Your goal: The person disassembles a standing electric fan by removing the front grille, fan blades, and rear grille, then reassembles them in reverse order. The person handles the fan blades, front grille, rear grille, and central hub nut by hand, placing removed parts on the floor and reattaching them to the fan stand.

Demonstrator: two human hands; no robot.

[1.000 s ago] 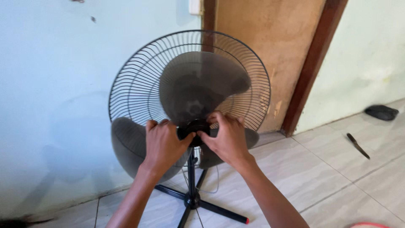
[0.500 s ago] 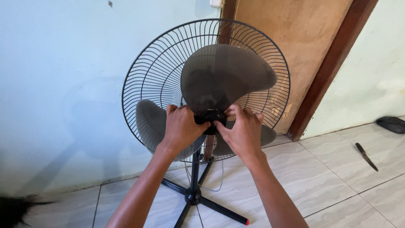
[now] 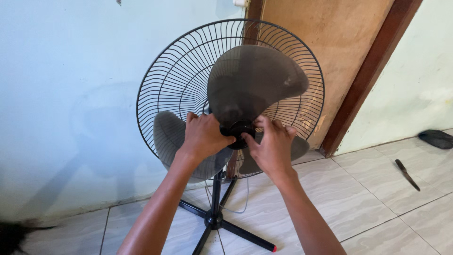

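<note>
Grey three-bladed fan (image 3: 255, 85), front grille off

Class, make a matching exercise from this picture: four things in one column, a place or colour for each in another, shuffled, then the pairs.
Things:
1. fan blades
2. hub cap
3. knife
4. rear grille

Descriptions:
A. lying on the floor tiles, right
B. translucent grey
C. black wire, behind the blades
D. between left hand and right hand

Pairs: 1-B, 2-D, 3-A, 4-C

L hand (image 3: 204, 137) & R hand (image 3: 270, 146): bare, no sleeves, no rings/watch
</note>
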